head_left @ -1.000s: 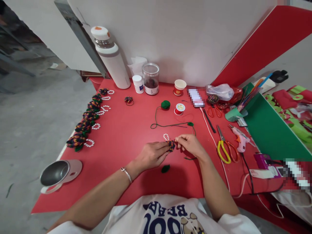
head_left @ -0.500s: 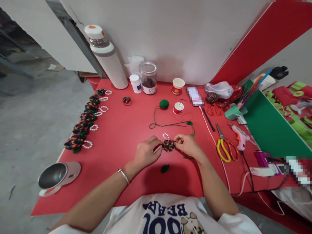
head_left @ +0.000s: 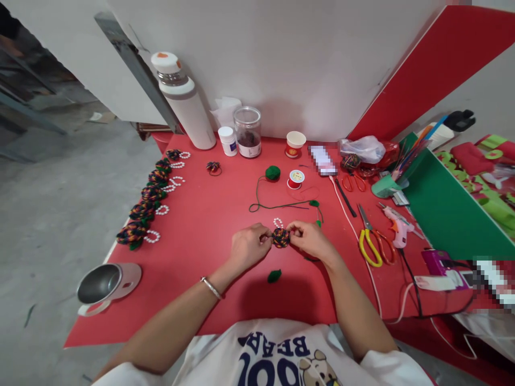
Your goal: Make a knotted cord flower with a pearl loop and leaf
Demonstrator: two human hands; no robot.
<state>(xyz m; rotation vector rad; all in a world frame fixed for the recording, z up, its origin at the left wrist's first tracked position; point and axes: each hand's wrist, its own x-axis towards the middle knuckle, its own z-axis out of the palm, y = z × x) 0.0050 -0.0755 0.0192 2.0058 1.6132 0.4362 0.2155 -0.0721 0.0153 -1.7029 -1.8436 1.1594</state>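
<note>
Between my two hands is a round multicoloured yarn piece (head_left: pixel 281 237) with a loop of white beads (head_left: pixel 278 222) at its far side. My left hand (head_left: pixel 250 246) pinches its left edge between thumb and fingers. On the opposite edge, my right hand (head_left: pixel 309 238) grips it the same way. A green yarn leaf (head_left: pixel 274 276) lies on the red table nearer my body. Beyond the hands are a ball of green yarn (head_left: pixel 272 172) with its strand trailing right, and a spool of red thread (head_left: pixel 296 179).
Finished-looking yarn pieces with bead loops (head_left: pixel 141 209) line the left edge, above a steel-lined mug (head_left: pixel 131 280). Bottles, a clear jar (head_left: pixel 248 134) and a paper cup (head_left: pixel 296 143) stand at the back. Yellow-and-orange-handled scissors (head_left: pixel 370 247), a pink glue gun (head_left: pixel 399 228) and cables lie right.
The whole view has shifted slightly, moving the table things a little to the right. Both hands keep their hold on the yarn piece.
</note>
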